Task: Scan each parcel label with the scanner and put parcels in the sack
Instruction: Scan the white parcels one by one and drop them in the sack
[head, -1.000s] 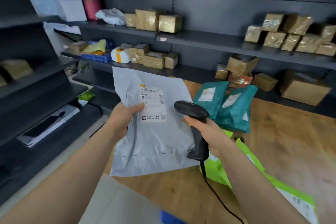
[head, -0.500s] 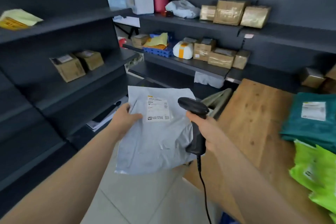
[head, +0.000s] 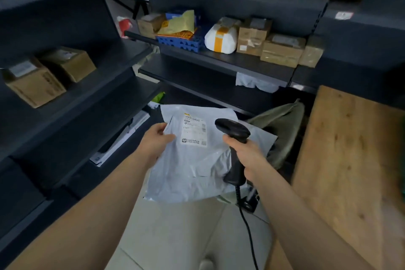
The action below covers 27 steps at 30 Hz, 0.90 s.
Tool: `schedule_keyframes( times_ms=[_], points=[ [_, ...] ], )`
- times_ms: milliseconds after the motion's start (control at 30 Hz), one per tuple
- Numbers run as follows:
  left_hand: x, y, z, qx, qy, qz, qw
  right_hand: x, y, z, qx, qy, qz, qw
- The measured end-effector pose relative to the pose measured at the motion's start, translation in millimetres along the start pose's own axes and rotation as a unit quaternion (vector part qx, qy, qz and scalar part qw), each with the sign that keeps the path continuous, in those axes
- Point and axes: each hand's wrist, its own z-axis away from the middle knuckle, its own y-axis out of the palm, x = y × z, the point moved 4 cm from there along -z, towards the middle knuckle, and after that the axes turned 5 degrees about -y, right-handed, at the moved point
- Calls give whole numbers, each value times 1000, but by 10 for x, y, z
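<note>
Head view, left hand: I see my left hand [head: 156, 142] pinching the left edge of the grey parcel [head: 190, 173], thumb on top of the plastic and the other fingers hidden beneath it.
Head view, right hand: my right hand [head: 248, 156] is wrapped round the handle of the black scanner [head: 234, 132], fingers curled tight.
Parcel: a flat grey mailer bag, held in the air in front of me above the pale tiled floor [head: 175, 237], its face tilted up towards the camera.
Label: the white label [head: 194, 130] sits on the parcel's upper half, just right of my left thumb; its print is too small for me to read.
Scanner: its head hovers over the parcel's upper right part, just beside the label; the cable [head: 247, 226] drops from the handle.
Sack: an olive-green sack [head: 283, 119] stands behind the parcel, between it and the wooden table [head: 350, 160].
Surroundings: dark shelves [head: 219, 61] carry cardboard boxes [head: 282, 49], a blue crate [head: 182, 42] and a white taped bundle [head: 221, 38].
</note>
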Motion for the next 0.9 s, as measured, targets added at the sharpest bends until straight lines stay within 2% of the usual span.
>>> schedule_keyframes(
  times_ms=[200, 400, 533, 667, 900],
  points=[
    [-267, 409, -951, 50, -11, -53, 997, 97, -37, -660, -29, 28, -21, 999],
    [-411, 1076, -1951, 125, -11, -100, 987, 64, -214, -1408, -121, 56, -40, 990],
    [-384, 1594, -2584, 208, -29, -155, 965, -76, -347, -1861, -180, 101, -63, 976],
    [-162, 2065, -3031, 268, -40, -221, 937, -347, -483, -2269, -226, 132, -70, 963],
    [671, 2673, -3774, 305, -69, -300, 901, -1047, -606, -2954, -277, 195, -35, 940]
  ],
)
